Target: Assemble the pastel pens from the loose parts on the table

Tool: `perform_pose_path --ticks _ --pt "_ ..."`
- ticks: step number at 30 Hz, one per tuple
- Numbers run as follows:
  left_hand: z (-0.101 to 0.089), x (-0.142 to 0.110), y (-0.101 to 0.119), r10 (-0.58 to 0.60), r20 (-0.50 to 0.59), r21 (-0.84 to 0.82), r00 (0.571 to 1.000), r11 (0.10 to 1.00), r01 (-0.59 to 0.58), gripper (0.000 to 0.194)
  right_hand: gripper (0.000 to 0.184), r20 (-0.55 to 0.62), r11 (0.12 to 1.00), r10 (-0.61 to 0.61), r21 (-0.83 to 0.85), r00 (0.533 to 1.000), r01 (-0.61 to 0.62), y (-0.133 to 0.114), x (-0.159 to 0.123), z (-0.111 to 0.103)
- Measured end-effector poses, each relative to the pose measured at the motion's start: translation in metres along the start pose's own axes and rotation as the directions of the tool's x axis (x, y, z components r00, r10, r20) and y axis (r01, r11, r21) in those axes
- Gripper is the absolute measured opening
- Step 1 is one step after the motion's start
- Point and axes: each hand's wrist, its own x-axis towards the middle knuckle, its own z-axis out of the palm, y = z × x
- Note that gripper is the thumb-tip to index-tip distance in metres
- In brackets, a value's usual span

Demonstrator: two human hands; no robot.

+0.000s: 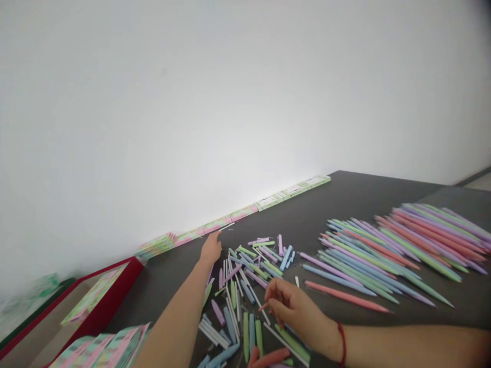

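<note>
My left hand (211,248) reaches out to the far side of the dark table, its fingertips closed on a thin white pen refill (227,226). Nearer me, my right hand (293,309) is curled in a pinch around a small red pen part (264,306); the rest of that part is hidden by the fingers. Between and below both hands spreads a loose heap of pen pieces: blue barrels (252,331), green barrels (246,335), purple barrels (218,312) and white refills (209,333). Red barrels (271,358) lie at the near edge of the view.
Rows of assembled pastel pens (356,260) lie on the right. Flat printed boxes (293,190) line the white wall. A red-sided box (115,291) stands at the left, with printed packs (111,350) in front and clear plastic wrap (34,291) beyond.
</note>
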Motion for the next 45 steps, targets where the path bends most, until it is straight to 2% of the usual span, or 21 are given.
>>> perform_pose_path --ticks 3,6,11,17,23,28,33,40,45 --pt "0.012 0.033 0.020 0.129 0.034 0.024 0.991 0.991 -0.129 0.032 0.003 -0.002 0.999 0.027 0.025 1.000 -0.027 -0.002 0.002 0.002" --pt "0.020 0.055 0.031 0.207 0.101 0.053 0.973 0.976 -0.213 0.031 0.004 0.001 0.998 0.038 0.048 0.999 -0.038 -0.002 0.001 0.004" --pt "0.023 0.066 0.034 0.233 0.170 0.101 0.957 0.962 -0.252 0.031 0.007 -0.007 0.999 0.003 0.034 1.000 -0.003 0.005 0.002 0.006" --pt "0.020 0.053 0.032 0.208 0.191 0.125 0.959 0.964 -0.234 0.032 0.010 -0.028 1.000 0.001 0.019 1.000 -0.001 -0.002 0.002 0.006" --pt "0.021 0.036 0.024 0.200 0.186 0.053 0.962 0.976 -0.213 0.031 0.008 0.004 0.998 0.036 0.057 0.999 -0.037 -0.007 0.000 0.003" --pt "0.001 0.025 0.000 0.159 0.235 -0.007 0.959 0.987 -0.162 0.030 0.006 0.013 0.998 0.031 0.060 0.999 -0.032 -0.004 0.000 0.003" --pt "-0.018 0.017 -0.021 0.118 0.258 0.052 0.959 0.989 -0.135 0.030 0.008 0.006 0.999 0.012 0.042 1.000 -0.012 0.000 0.001 0.003" --pt "-0.013 0.001 -0.005 0.263 0.345 0.133 0.901 0.937 -0.324 0.029 0.009 0.003 0.999 -0.001 0.033 1.000 0.001 0.005 0.002 0.003" --pt "-0.013 -0.015 0.010 0.283 0.311 0.200 0.907 0.914 -0.354 0.029 0.010 0.001 1.000 -0.013 -0.010 1.000 0.013 0.008 0.002 0.001"
